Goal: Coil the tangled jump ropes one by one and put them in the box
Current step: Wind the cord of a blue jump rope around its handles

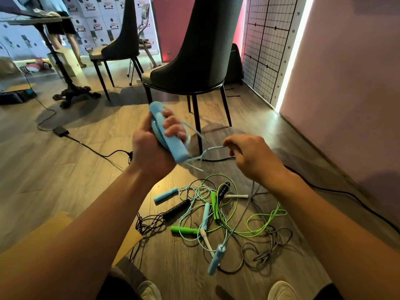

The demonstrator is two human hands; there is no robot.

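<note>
Coiling the light-blue jump rope [213, 148], held in the air above the floor: left hand [147, 146] is gripping both its foam handles [175, 149] together with thin cord loops hanging off, and right hand [251, 156] is pinching the loose cord just beside. Next move is probably winding in the last slack, then dropping the bundle into the cardboard box [52, 228] at lower left. Remaining ropes are lying in the tangled pile [216, 213] below.
</note>
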